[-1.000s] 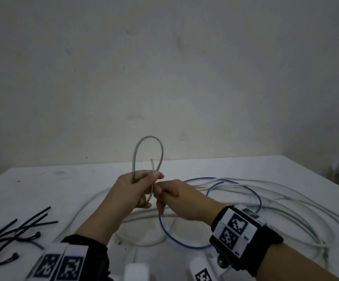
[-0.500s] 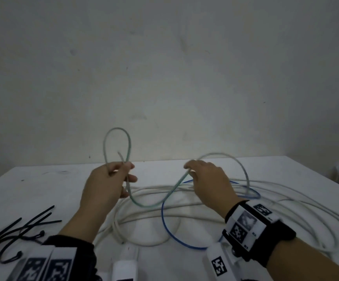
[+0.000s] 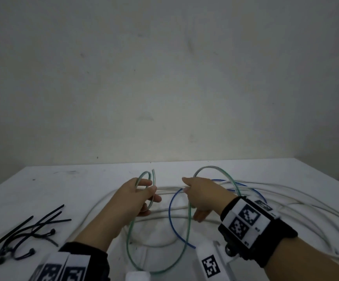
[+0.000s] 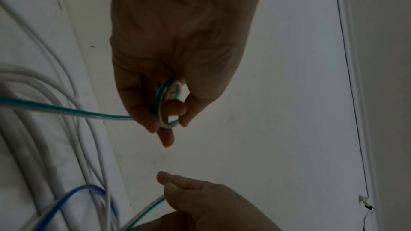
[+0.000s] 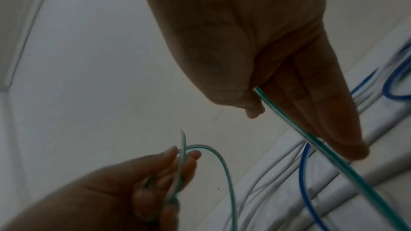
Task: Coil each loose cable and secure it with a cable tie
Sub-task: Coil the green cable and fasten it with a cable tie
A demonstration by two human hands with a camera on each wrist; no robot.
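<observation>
My left hand [image 3: 150,189] pinches a small loop of the green-and-clear cable [image 3: 188,230], and the cable's cut end pokes up above the fingers. The left wrist view shows that loop [image 4: 165,104] held between the thumb and fingers of the left hand [image 4: 169,120]. My right hand [image 3: 185,187] pinches the same cable farther along; in the right wrist view the thumb of the right hand [image 5: 262,99] presses the cable [image 5: 338,161] against nearly straight fingers. Between the two hands the cable hangs in a big slack loop towards me.
A blue cable [image 3: 171,220] and several white cables [image 3: 298,201] lie tangled on the white table [image 3: 73,179] under and right of my hands. A pile of black cable ties [image 3: 24,234] lies at the near left. A wall stands behind the table.
The hands were together, then spread apart as the right slid along the green cable. Now they have come closer and lower, and the slack hangs as a big loop.
</observation>
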